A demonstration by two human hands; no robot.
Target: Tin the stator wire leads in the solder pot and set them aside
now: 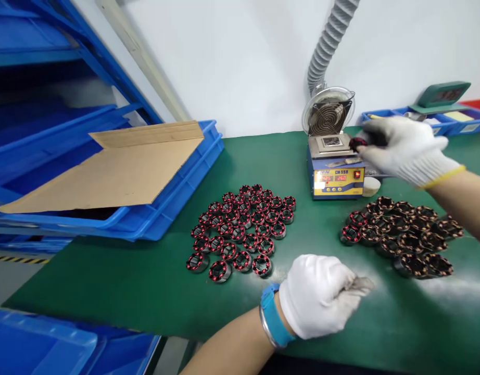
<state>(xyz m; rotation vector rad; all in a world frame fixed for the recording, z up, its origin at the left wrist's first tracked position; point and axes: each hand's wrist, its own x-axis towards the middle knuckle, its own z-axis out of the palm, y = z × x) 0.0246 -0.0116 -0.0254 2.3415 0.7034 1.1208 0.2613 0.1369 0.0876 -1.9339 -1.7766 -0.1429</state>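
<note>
My right hand [406,148], in a white glove with dark fingertips, is closed on a small motor stator [357,144] with red on it. It holds the stator beside the solder pot [336,177], just right of its top plate. My left hand [320,297], also gloved, hovers low over the front of the table with its fingers pinched together. Whether its greyish fingertips grip anything is unclear. Red-faced stators [238,233] stand in a large group left of that hand. Copper-coloured stators [412,242] form another group at right, with a few red ones [350,234] at its left edge.
A round fan [328,119] stands behind the pot, under a grey hose [329,44]. Cardboard [138,166] lies over stacked blue crates [185,182] at left. Small blue bins [439,125] and a green digital clock [445,95] sit at back right on the green tabletop [118,281].
</note>
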